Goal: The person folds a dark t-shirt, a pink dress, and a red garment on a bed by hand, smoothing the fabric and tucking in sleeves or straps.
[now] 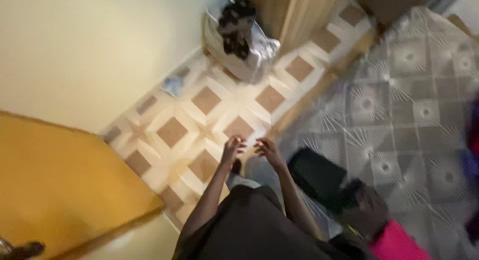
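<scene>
Black cloth, a loose dark garment point(249, 225), fills the near bottom of the view, and both arms reach out from it over the floor. The left hand point(233, 148) hangs with its fingers curled narrow and bunched together; the right hand point(268, 151), just beside it, has its fingers spread loosely. Neither holds anything, and the two hands do not touch.

Nearest to the right hand, lower and to its side, lies a black bundle point(319, 177) on the grey patterned mat point(399, 100). It looks like folded fabric or a soft bag, though blur hides which. By its slumped outline I judge it soft and light, unlikely to slip, and best taken by its near upper edge, which lies free. A pink cloth point(396, 242) sits beyond it at the bottom edge.

Under the hands the tiled floor point(209, 108) runs open between the yellow door point(60, 180) on one side and the mat's border on the other, giving room to move forward. Farther off, a white plastic bag point(244, 45) with dark things inside stands in the corner against the cream wall point(90, 50), beside a brown curtain point(294, 10).
</scene>
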